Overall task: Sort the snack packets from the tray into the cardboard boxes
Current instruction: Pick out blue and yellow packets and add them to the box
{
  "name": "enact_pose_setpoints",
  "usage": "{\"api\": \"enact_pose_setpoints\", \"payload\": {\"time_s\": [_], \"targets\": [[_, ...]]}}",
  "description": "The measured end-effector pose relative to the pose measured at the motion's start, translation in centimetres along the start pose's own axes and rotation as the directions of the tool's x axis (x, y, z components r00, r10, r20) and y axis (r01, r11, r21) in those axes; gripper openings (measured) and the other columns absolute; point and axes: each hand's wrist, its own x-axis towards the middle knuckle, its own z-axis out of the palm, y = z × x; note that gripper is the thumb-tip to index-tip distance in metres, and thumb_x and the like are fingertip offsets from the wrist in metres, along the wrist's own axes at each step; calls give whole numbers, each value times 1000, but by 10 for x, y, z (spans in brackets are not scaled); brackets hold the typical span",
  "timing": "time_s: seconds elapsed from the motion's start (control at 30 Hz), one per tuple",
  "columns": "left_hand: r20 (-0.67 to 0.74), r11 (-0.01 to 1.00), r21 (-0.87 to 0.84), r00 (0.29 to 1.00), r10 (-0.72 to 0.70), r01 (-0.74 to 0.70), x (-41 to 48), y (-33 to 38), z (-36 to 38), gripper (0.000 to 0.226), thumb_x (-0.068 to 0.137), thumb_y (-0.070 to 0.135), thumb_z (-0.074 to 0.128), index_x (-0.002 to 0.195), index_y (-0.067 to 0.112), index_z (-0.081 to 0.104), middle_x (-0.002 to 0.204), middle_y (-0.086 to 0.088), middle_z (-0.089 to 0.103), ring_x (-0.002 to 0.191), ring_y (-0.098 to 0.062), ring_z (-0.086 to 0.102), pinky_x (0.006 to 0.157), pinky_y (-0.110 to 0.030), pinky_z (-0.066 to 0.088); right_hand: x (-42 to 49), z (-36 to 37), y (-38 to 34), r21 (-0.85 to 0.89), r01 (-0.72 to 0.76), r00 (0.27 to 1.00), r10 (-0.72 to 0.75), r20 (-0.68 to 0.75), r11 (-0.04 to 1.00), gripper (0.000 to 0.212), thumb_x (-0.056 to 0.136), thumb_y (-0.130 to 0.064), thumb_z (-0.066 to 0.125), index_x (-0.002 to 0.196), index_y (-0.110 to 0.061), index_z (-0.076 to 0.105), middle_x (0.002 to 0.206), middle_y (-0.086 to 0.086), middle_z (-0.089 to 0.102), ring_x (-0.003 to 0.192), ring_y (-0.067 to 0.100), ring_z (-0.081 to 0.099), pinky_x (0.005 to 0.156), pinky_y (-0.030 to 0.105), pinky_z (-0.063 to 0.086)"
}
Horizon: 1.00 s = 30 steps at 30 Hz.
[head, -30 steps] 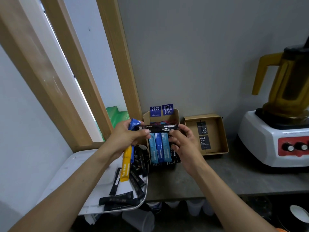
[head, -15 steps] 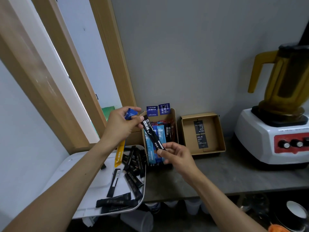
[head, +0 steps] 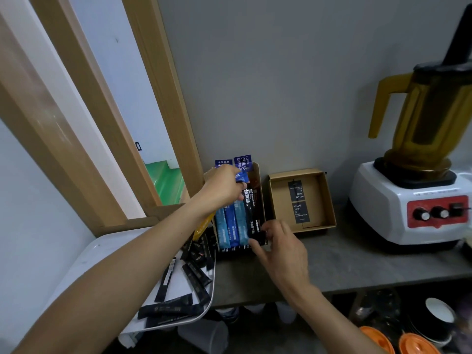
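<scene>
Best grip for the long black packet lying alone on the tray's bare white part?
Pinch the black packet across its narrow width near mid-length, coming from straight above. It lies flat on the tray, thin and long, its long sides clear of the other packets, so fingers probably fit on both edges.

From my remote seat, a good deal was lost to me. My left hand (head: 224, 187) covered the near-left corner of the left box (head: 258, 180), and what its fingers pinched — a blue packet (head: 241, 177) and a yellow one (head: 201, 226) — showed only as ends. My right hand (head: 283, 246) hid the lower tip of the black packet (head: 251, 215), so I could not tell whether it touched the box floor. The blender (head: 419, 190) was cut off at the right edge, its jug top gone too. The print on the tray's (head: 84, 261) black packets was too small to read — the cups (head: 439, 315) at lower right blurred.
</scene>
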Motion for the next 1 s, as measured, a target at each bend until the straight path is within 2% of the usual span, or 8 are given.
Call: {"api": "enact_pose_setpoints", "payload": {"time_s": [0.07,0.2,0.33,0.53,0.67,0.83,0.93,1.0], "targets": [[14,999,35,1000,-18,18,8,2,7,13,99,20,65,108,12,69,74,4,69,60,-2,64,50,-20,41,1,3,3,2,50,999,-50,11,999,26,89,-39,76,107,-31,59,96,-17,53,72,0,52,58,11,39],[11,994,104,999,-34,33,17,6,17,5,97,21,69,98,17,67,72,1,63,63,-9,61,52,-24,39,4,6,1,-26,152,986,-150,78,988,19,92,-33,72,109,-31,64,101,-15,62,79,0,56,66,12,46],[-25,994,103,999,-45,47,22,9,20,9,96,14,69,88,17,65,73,-1,63,63,-10,59,55,-25,42,9,8,-8,-51,202,975,-195,109,978,25,97,-31,64,122,-26,66,110,-9,65,89,6,64,75,21,55],[-18,998,39,998,-56,57,23,9,20,4,94,14,71,92,13,68,80,-4,66,63,-11,62,54,-23,44,16,11,-17,-154,209,974,-190,125,966,27,96,-34,63,122,-25,66,107,-5,63,91,12,62,70,26,54],[-10,999,14,999,-39,39,21,5,16,11,90,20,77,93,12,69,78,-1,66,68,-13,62,56,-24,43,17,13,-19,-170,273,954,-244,174,947,29,96,-35,63,123,-24,65,111,-3,59,95,12,59,70,26,53],[-122,969,-245,992,-14,-17,19,0,4,25,96,38,68,85,17,61,71,2,64,63,-13,60,62,-29,44,21,18,-21,-178,278,944,-233,235,944,37,99,-37,59,132,-22,60,124,0,57,112,16,55,81,30,55],[-150,854,-517,989,-19,-62,15,-7,-2,29,100,39,64,82,19,53,57,10,50,51,-10,46,58,-31,40,19,19,-21,-147,237,954,-202,219,960,31,99,-37,59,127,-24,62,120,-3,58,107,12,57,80,28,56],[-144,762,-642,989,-17,-81,8,-12,-6,27,102,35,62,86,17,50,58,8,43,50,-9,39,52,-28,35,17,17,-22,-11,153,978,-150,142,988,22,99,-32,60,120,-25,66,113,-8,61,98,7,61,77,25,56]]}}
